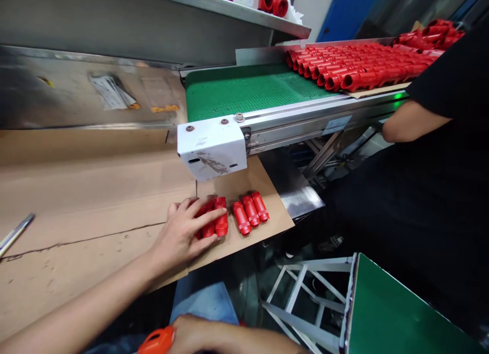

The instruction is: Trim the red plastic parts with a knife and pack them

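Orange handle [156,341] at the bottom edge — hard-looking plastic, with an opening through it — gripped in the right hand [191,335]; far end cut off by the frame. Left hand [183,227], centre: fingers spread over a cluster of red tubes [221,216], touching; cannot tell whether they are clasped or merely covered. Three loose tubes [251,211] lie side by side just right of these, untouched.

Risk: rounded sides on flat cardboard [263,178]; a sideways nudge could set the loose tubes rolling towards the nearby edge and off.

Materials: tubes glossy, stepped at the ends; cardboard matt, brown, a dark ragged seam at left; belt [244,91], upper centre, green, finely textured; end cover [212,145] white, boxy, scuffed.
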Motion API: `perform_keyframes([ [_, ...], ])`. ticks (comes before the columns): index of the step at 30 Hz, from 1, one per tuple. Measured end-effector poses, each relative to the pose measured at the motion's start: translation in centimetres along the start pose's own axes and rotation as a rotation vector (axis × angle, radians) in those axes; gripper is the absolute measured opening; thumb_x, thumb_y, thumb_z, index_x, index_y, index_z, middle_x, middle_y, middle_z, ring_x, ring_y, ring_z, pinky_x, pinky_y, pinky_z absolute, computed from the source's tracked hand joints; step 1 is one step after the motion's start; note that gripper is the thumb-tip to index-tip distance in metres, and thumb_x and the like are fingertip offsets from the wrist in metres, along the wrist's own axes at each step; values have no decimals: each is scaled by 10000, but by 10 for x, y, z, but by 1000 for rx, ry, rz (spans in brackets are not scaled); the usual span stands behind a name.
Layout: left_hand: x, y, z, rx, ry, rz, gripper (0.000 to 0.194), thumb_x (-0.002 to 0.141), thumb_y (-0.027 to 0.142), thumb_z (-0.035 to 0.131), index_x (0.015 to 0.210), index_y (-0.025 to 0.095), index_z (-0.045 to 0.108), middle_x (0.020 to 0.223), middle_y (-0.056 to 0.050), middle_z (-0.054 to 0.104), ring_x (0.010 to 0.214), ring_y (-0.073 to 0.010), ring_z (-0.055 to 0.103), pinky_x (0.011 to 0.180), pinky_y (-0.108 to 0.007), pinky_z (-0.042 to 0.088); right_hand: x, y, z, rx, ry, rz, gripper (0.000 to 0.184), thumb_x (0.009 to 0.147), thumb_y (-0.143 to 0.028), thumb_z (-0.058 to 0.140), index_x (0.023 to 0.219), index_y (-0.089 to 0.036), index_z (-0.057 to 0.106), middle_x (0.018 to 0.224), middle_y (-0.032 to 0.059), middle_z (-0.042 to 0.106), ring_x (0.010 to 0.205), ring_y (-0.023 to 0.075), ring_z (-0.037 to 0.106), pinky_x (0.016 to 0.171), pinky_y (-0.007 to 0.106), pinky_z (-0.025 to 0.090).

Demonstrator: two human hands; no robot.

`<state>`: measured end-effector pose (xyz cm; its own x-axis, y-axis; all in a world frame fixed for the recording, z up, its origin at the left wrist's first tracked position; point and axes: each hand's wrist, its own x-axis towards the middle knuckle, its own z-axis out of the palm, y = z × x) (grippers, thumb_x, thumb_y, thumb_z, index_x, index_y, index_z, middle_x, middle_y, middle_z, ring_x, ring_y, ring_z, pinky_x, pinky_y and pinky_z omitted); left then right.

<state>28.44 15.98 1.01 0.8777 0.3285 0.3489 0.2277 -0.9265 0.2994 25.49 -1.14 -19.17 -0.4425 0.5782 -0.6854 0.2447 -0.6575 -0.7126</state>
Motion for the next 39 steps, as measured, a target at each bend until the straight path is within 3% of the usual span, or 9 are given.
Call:
perform_keyframes([
  [6, -22, -29, -17, -45, 2, -58, 492, 1084, 500, 736, 1564, 395, 774, 1702, -172, 672, 1366, -454, 655, 991, -599, 484, 2, 9, -1, -61, -114, 84, 333, 838, -289, 1074, 746, -235, 758, 570, -134, 656, 579, 94, 667, 599, 157, 471],
  [10, -66, -62, -41, -83, -39, -130, 544, 1075, 465, 759, 1616, 456, 712, 1723, -127, 662, 1437, -448, 664, 1074, -617, 480, -7, 8, 0, 147, -152, 97, 429, 842, -463, 1069, 739, -219, 731, 609, -103, 698, 529, 90, 646, 590, 165, 518],
  [15, -126, -90, -76, -155, -91, -173, 580, 1021, 425, 799, 1590, 518, 733, 1733, -76, 671, 1498, -457, 646, 1204, -678, 454, -17, 4, -1, 213, -90, 130, 414, 746, -424, 1119, 749, -224, 757, 662, -103, 720, 541, 82, 656, 599, 170, 528],
  [22, -111, -76, -84, -16, -254, -82, 498, 1052, 481, 800, 1548, 522, 784, 1707, -75, 712, 1414, -425, 675, 1137, -636, 502, -21, -6, 4, 227, -70, 123, 374, 761, -361, 1096, 787, -207, 756, 678, -98, 731, 535, 66, 669, 583, 149, 548],
  [24, -111, -76, -87, -15, -254, -74, 622, 1017, 550, 853, 1622, 553, 709, 1800, -71, 622, 1535, -466, 606, 1218, -694, 448, -23, -8, 7, 229, -72, 124, 364, 782, -348, 1083, 779, -196, 752, 667, -91, 728, 527, 64, 664, 576, 147, 541],
  [28, -141, -88, -101, -101, -159, -158, 1307, 817, 758, 984, 1885, 507, 273, 1999, -163, 219, 1761, -561, 318, 1359, -807, 278, -26, -9, 9, 238, -63, 114, 345, 779, -316, 1081, 789, -191, 760, 667, -91, 732, 520, 62, 660, 574, 144, 532],
  [31, -167, -101, -104, -156, -179, -253, 1531, 741, 776, 1023, 1922, 452, 105, 2008, -210, 115, 1790, -581, 245, 1374, -796, 310, -26, -6, 9, 237, -55, 114, 302, 791, -262, 1051, 813, -194, 757, 661, -97, 728, 500, 56, 649, 563, 139, 522],
  [36, -173, -118, -94, -236, -187, -268, 1243, 823, 642, 1028, 1865, 421, 385, 1819, -198, 523, 1664, -507, 519, 1348, -672, 454, -23, -3, 10, 213, -56, 123, 282, 766, -223, 1031, 838, -191, 760, 664, -101, 739, 504, 53, 662, 581, 139, 538],
  [39, -166, -121, -90, -234, -158, -275, 1035, 906, 623, 969, 1802, 425, 491, 1740, -159, 587, 1621, -458, 570, 1345, -625, 468, -22, -2, 11, 208, -50, 121, 291, 751, -227, 1041, 799, -195, 756, 655, -101, 738, 515, 56, 666, 584, 141, 541],
])
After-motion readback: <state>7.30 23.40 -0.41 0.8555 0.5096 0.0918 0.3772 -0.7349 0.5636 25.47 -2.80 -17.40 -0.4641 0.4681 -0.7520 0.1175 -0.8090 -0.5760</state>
